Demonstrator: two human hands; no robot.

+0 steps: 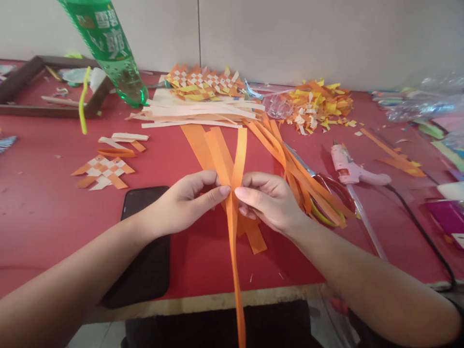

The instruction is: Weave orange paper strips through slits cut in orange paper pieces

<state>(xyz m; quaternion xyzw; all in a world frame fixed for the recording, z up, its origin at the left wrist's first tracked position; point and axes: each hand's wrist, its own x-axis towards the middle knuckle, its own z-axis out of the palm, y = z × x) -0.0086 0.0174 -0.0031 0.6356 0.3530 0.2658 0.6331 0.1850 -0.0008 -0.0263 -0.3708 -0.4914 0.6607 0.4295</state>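
Observation:
Between both hands is an orange paper strip, its long end hanging down past the table's front edge and its top spread in a V. My left hand pinches it from the left with thumb and fingers. From the right, my right hand pinches the same strip, thumb tip close to the other thumb. Behind and under the hands lie wider orange paper strips on the red table. A short orange piece shows below my right hand. The fingers partly hide where the folds meet.
A black phone lies under my left forearm. Around the hands are a woven paper fish, white strips, a green bottle, orange strips over scissors, a pink glue gun with its cord, and paper scraps.

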